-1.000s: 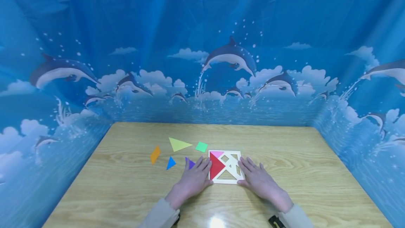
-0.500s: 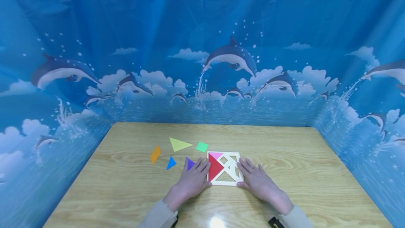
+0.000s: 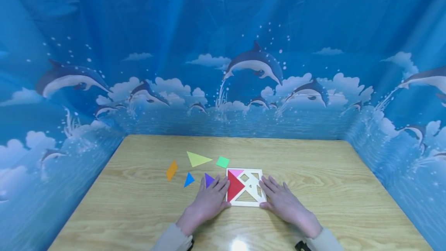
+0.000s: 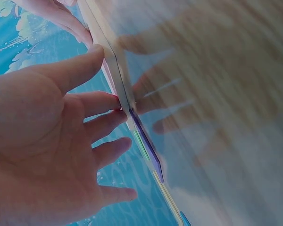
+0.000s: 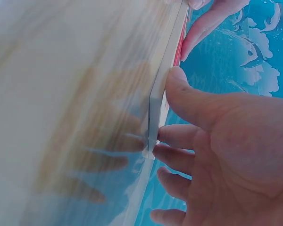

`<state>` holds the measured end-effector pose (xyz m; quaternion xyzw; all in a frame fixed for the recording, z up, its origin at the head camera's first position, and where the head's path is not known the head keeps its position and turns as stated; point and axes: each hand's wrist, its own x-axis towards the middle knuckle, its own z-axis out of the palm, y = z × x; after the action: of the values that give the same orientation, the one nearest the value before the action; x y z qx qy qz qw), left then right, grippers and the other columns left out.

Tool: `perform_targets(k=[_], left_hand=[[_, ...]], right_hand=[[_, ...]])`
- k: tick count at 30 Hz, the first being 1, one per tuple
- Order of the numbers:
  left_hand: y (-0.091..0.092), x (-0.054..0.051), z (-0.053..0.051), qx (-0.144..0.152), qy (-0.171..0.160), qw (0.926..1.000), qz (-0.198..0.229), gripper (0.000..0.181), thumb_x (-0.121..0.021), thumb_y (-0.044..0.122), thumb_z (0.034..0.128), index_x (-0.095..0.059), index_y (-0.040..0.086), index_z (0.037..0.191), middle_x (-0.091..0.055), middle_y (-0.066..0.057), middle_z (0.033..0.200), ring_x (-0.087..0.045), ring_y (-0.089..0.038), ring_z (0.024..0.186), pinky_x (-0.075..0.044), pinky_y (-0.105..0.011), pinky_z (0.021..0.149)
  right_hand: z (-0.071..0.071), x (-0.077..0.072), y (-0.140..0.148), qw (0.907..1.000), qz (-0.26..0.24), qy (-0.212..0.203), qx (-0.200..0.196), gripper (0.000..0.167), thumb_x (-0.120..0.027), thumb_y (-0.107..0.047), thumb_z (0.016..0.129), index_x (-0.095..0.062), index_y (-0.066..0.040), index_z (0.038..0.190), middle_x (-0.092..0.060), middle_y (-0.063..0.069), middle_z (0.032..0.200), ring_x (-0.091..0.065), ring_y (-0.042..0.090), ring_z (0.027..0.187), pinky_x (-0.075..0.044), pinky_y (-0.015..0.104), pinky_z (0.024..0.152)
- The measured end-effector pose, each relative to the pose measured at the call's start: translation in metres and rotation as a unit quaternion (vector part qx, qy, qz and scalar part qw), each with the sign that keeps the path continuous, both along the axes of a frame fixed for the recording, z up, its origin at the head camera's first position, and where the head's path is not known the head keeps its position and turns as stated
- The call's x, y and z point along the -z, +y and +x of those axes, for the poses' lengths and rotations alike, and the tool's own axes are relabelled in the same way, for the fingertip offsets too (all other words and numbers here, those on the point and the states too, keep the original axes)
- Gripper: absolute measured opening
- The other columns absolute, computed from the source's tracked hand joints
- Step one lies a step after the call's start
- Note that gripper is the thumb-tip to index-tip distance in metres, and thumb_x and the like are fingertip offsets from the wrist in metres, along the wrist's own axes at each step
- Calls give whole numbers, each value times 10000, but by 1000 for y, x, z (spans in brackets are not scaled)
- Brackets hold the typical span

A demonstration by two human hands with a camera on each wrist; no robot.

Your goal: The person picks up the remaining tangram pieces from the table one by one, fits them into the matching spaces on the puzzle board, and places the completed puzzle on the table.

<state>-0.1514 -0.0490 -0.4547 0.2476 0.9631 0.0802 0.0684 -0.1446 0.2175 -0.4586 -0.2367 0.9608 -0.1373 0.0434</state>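
Note:
A white square tangram tray (image 3: 246, 203) lies flat on the table. A red triangle (image 3: 234, 186) and a pink triangle (image 3: 235, 172) sit in its left part; the other cut-outs show wood. The left hand (image 3: 210, 200) touches the tray's left edge with its thumb and fingertips, fingers fairly straight. On the right edge, the right hand (image 3: 283, 200) rests in the same way. In the left wrist view, the thumb and index finger of the left hand (image 4: 61, 127) meet the tray's side (image 4: 114, 66). Partly behind the left fingers lies a purple triangle (image 3: 209, 180).
Left of the tray lie a green square (image 3: 222, 162), a yellow-green triangle (image 3: 198, 159), a blue triangle (image 3: 189, 180) and an orange parallelogram (image 3: 171, 171). A blue dolphin curtain (image 3: 223, 119) borders the back and sides of the wooden table (image 3: 313, 165).
The tray has slid a little to the left and toward the person, with both hands moving along at its edges. The loose pieces look nearly unmoved.

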Motion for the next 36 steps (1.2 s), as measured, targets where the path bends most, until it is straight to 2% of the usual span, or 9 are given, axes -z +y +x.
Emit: perform_targets(k=[15, 23, 28, 36], left_hand=[[-7, -1, 6, -14, 0, 10000, 84, 675, -600, 440, 987, -433, 70, 1527, -353, -69, 1620, -299, -339, 1500, -157, -673, 1194], [-11, -3, 12, -10, 34, 10000, 60, 676, -602, 435, 987, -433, 65, 1526, -358, -74, 1619, -328, -348, 1485, -184, -685, 1181], [-13, -3, 17, -44, 37, 9998, 194, 659, -614, 411, 987, -446, 59, 1519, -375, -77, 1610, -327, -349, 1486, -187, -701, 1171], [-20, -2, 23, -22, 99, 9994, 336, 647, -617, 393, 985, -453, 56, 1513, -391, -87, 1598, -336, -354, 1479, -183, -708, 1166]], right_hand=[[3, -2, -3, 9999, 45, -107, -81, 695, -660, -371, 957, -453, 31, 1484, -356, 212, 1590, -310, 450, 1464, -245, 725, 1126], [6, -1, -4, 9998, 6, -72, -185, 694, -664, -366, 954, -451, 17, 1491, -354, 205, 1594, -313, 444, 1464, -248, 731, 1119], [8, 0, -5, 9997, -26, -87, -214, 682, -659, -357, 958, -452, 16, 1491, -355, 202, 1594, -310, 444, 1465, -243, 733, 1119], [11, 1, -10, 9992, 56, 184, -364, 645, -654, -330, 963, -477, 30, 1468, -392, 218, 1569, -342, 444, 1448, -289, 728, 1099]])
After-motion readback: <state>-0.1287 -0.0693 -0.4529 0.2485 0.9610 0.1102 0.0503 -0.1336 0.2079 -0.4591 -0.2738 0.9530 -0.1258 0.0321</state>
